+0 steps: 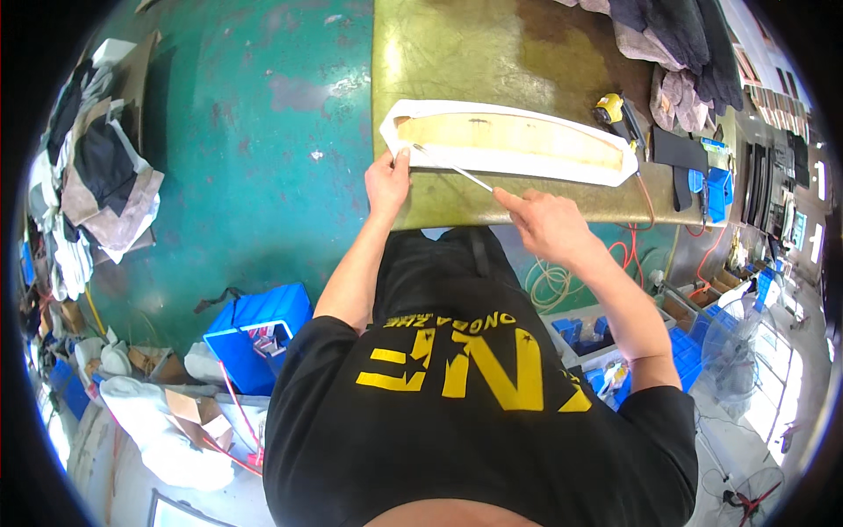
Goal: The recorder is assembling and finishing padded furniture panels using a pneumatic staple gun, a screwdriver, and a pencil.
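Note:
A long, narrow panel (pixel 518 139) lies on the worktable; its bare wooden back faces up, and white padded cover material wraps over its edges. My left hand (pixel 387 183) grips the near left corner of this panel, thumb on top and fingers mostly out of sight below. In my right hand (pixel 546 221) is a tool with a thin straight metal shaft (pixel 470 176); the fist hides its handle, so I cannot tell its exact kind. My right index finger lies along it. The shaft slants to the left, its tip at the white border near the panel's left end.
A yellow and black staple gun (pixel 608 110) with an orange hose lies beside the panel's right end. The olive table cover (pixel 492 53) meets a green surface (pixel 255 105) on the left. Grey cloth pieces (pixel 676 88) sit at the far right. A blue bin (pixel 255 338) stands lower left.

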The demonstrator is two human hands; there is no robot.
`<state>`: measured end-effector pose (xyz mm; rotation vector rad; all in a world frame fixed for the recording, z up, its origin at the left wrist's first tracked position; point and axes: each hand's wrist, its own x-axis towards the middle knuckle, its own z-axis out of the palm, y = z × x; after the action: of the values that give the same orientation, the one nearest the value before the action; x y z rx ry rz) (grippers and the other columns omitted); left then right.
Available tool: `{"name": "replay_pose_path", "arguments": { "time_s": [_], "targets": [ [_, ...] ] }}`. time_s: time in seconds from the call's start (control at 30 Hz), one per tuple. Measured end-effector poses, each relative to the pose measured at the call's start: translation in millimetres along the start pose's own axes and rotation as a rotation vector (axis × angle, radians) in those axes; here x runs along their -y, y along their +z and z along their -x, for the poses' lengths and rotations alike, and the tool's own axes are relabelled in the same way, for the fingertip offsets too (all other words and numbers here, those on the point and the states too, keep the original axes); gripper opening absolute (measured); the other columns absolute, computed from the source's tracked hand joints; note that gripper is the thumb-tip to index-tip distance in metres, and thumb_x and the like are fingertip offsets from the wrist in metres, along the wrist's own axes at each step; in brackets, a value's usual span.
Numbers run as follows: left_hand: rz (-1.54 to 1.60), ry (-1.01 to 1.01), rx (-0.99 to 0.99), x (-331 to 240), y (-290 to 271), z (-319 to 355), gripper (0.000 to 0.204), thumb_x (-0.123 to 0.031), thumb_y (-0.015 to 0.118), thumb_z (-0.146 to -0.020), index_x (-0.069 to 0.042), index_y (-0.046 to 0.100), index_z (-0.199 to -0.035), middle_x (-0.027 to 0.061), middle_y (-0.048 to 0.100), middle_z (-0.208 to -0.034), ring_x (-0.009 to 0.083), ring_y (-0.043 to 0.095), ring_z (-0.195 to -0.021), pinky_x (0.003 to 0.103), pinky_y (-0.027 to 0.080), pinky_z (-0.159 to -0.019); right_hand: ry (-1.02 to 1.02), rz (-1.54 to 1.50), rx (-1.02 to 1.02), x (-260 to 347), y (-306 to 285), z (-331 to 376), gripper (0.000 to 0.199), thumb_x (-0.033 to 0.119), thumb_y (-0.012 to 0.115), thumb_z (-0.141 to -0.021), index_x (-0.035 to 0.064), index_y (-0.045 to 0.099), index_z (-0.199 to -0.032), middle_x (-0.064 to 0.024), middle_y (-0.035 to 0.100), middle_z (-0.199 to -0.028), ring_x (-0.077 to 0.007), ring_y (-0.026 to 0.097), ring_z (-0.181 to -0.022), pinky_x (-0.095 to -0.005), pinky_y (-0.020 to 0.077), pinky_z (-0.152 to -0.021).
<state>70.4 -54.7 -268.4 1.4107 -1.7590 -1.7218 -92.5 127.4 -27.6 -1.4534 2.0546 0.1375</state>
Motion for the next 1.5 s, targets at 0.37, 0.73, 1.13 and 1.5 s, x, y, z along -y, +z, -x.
{"name": "replay_pose_path", "arguments": {
  "time_s": [0.37, 0.73, 1.13, 1.5],
  "targets": [
    [-0.173, 0.040, -0.029, 3.6, 1.6, -4.5, 0.036, -0.035, 0.064, -0.101, -0.001, 0.074, -0.106, 0.0243, 0.067, -0.075, 0.0418, 0.066, -0.070, 0.047, 0.050, -0.066, -0.026, 0.235, -0.046, 2.2, 24.7, -5.6, 0.060, 0.008, 0.067, -0.088, 0.0148, 0.059, -0.147, -0.0179, 0.071, -0.095, -0.0280, 0.072, -0.073, -0.0433, 0.0585, -0.061],
    [-0.047, 0.091, 0.016, 14.7, -0.4, -4.1, 0.040, -0.030, 0.065, -0.104, 0.003, 0.065, -0.082, 0.0050, 0.063, -0.066, 0.0117, 0.061, -0.055, 0.031, 0.049, -0.053, 0.261, -1.110, 0.060, -30.0, 126.7, 3.4, 0.048, 0.011, 0.059, -0.104, 0.0162, 0.057, -0.152, -0.0007, 0.065, -0.088, -0.0087, 0.058, -0.057, -0.0258, 0.0491, -0.053],
    [0.190, -0.120, 0.004, -4.1, 2.1, -0.4, 0.028, -0.028, 0.071, -0.101, 0.000, 0.068, -0.096, 0.0049, 0.066, -0.076, 0.0104, 0.061, -0.055, 0.026, 0.050, -0.050, -0.068, -0.832, -0.289, -39.3, 158.2, 14.0, 0.048, 0.010, 0.061, -0.100, 0.0126, 0.059, -0.148, -0.0211, 0.068, -0.133, -0.0408, 0.065, -0.122, -0.0447, 0.0514, -0.104],
    [0.235, -0.124, -0.004, -5.2, 3.2, -1.1, 0.024, -0.023, 0.071, -0.100, 0.000, 0.072, -0.104, 0.0043, 0.067, -0.072, 0.0102, 0.061, -0.052, 0.027, 0.049, -0.048, 0.041, -0.626, -0.304, -22.3, 164.2, 11.0, 0.052, 0.009, 0.063, -0.096, 0.0159, 0.060, -0.147, -0.0158, 0.063, -0.088, -0.0379, 0.064, -0.087, -0.0456, 0.0517, -0.079]
  ]
}}
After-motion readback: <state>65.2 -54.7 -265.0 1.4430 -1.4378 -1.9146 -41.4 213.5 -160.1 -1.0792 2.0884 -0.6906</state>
